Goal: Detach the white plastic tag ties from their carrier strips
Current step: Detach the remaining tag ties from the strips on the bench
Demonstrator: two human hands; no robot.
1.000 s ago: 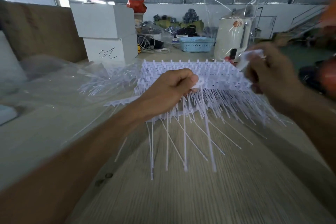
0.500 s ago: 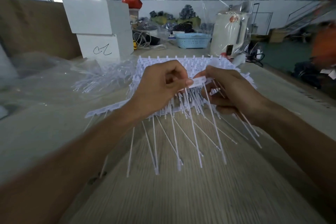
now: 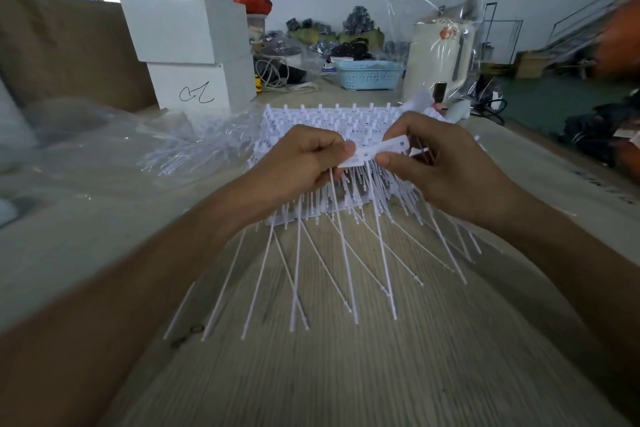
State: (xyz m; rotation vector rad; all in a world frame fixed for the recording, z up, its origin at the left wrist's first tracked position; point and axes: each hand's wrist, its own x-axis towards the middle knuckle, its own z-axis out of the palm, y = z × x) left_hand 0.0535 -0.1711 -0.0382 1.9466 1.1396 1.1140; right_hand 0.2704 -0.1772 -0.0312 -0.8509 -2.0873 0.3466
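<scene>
A stack of white carrier strips (image 3: 322,118) with many thin white tag ties (image 3: 346,253) lies on the wooden table, the ties fanning toward me. My left hand (image 3: 304,163) pinches the left end of one white strip piece (image 3: 377,151) held just above the stack. My right hand (image 3: 446,163) pinches the same piece between thumb and fingers at its right part. Several long ties hang from the held strip down to the table. A pile of loose white ties (image 3: 187,152) lies at the left of the stack.
Clear plastic bags (image 3: 69,135) lie at the left. Two stacked white boxes (image 3: 194,52) stand behind, with a blue basket (image 3: 369,74) and a bagged white appliance (image 3: 440,55) at the back. The table edge (image 3: 554,163) runs along the right.
My right hand came down from the upper right to the strip that my left hand holds, and now both hands pinch it. The held strip has tilted up at its right end.
</scene>
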